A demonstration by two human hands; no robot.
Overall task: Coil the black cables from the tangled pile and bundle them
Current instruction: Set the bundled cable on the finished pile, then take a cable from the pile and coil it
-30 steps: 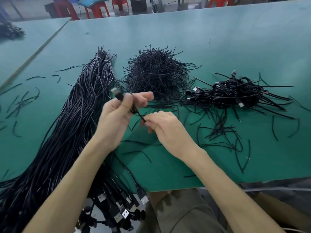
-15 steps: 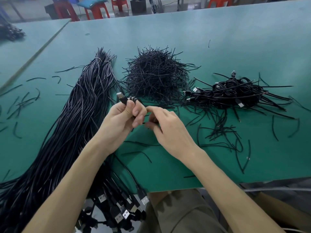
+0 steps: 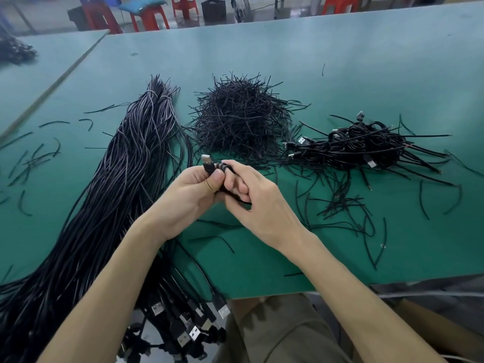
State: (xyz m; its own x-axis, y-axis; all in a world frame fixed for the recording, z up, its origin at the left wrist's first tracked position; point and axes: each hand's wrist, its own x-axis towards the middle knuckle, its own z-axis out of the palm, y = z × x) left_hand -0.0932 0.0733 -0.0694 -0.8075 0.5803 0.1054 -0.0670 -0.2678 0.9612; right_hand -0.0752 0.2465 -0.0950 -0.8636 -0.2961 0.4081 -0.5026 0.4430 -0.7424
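Observation:
My left hand [image 3: 187, 195] grips a coiled black cable [image 3: 218, 170] whose silver USB plug [image 3: 207, 160] sticks up above the thumb. My right hand [image 3: 258, 203] closes on the same coil from the right, fingertips pinching a thin black tie wrapped around it; a tail of it shows under the fingers. A long sheaf of straight black cables [image 3: 125, 184] lies to the left, its plugs hanging over the table's front edge. Finished coiled bundles [image 3: 358, 145] are heaped at the right.
A mound of short black ties [image 3: 241, 119] sits behind my hands on the green table [image 3: 340, 61]. Loose ties [image 3: 340, 203] are scattered right and left. Red stools [image 3: 149, 15] stand beyond the far edge. The front edge runs near my lap.
The hands have come together: the right hand moved from pulling the tie off to the lower right up onto the coil, and the plug now points more upright.

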